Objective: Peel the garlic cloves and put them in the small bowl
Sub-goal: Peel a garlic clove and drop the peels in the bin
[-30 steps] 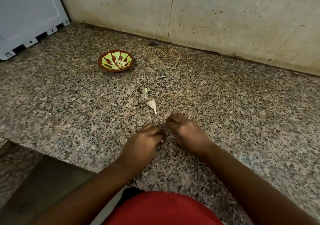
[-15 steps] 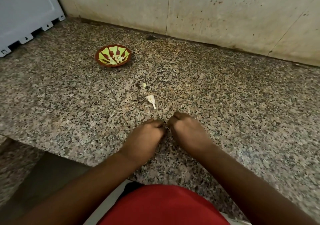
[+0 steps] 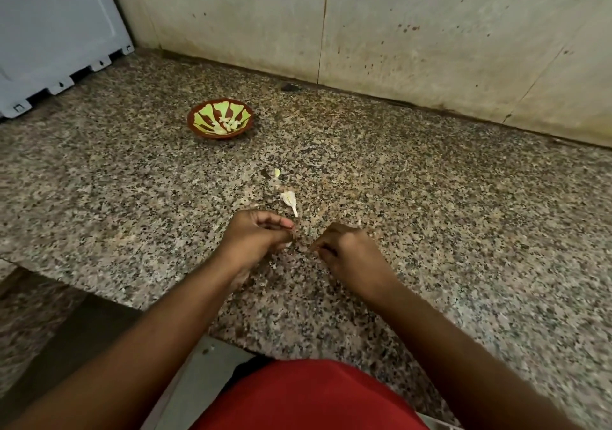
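The left hand [image 3: 256,235] and the right hand [image 3: 347,252], which had been knuckle to knuckle half a second earlier, had drawn apart, leaving a gap of bare granite counter [image 3: 430,214] between them at the centre of the frame. The left hand had its fingers curled and thumb pressed to fingertip, pinching something small; a pale fleck showed at its lower edge, but the item was too small to identify. The right hand was likewise curled with its fingertips drawn together, and whether it held anything could not be determined. Just above the left hand, a garlic clove [image 3: 288,199] with a trailing skin tip lay on the counter, and a smaller pale scrap [image 3: 277,172] lay a little beyond it, both placed as before relative to the bowl. The small bowl [image 3: 198,126], brown with a green pattern, stood well apart in the upper left centre and contained several peeled cloves [image 3: 230,124]. A grey plastic panel [image 3: 56,32] was cut off at the upper left corner. A red garment [image 3: 308,396] filled the bottom edge.
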